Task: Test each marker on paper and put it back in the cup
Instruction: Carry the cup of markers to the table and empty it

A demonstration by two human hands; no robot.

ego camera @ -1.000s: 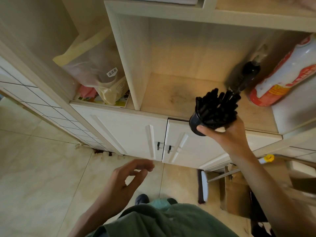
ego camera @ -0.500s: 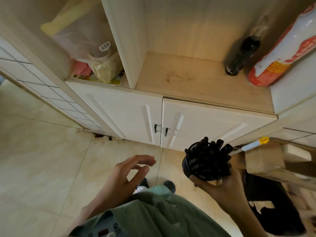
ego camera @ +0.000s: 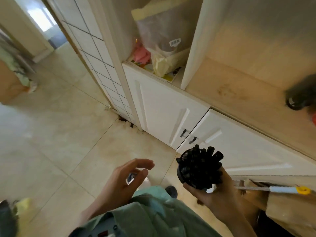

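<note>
Right hand (ego camera: pixel 217 194) at 5 o'clock grips a black cup (ego camera: pixel 183 175) from below, fingers curled round its base. Cup is packed with black markers (ego camera: pixel 201 165), long axes tilted, caps pointing up toward 11 o'clock, in front of the white cabinet doors (ego camera: pixel 164 113). Left hand (ego camera: pixel 123 182) at 6 o'clock hangs loose above the tiled floor (ego camera: pixel 56 137), fingers relaxed, holding nothing.

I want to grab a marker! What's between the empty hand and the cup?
Nothing solid: in the head view, only floor tile shows through the gap between the left hand and the cup of markers.
</note>
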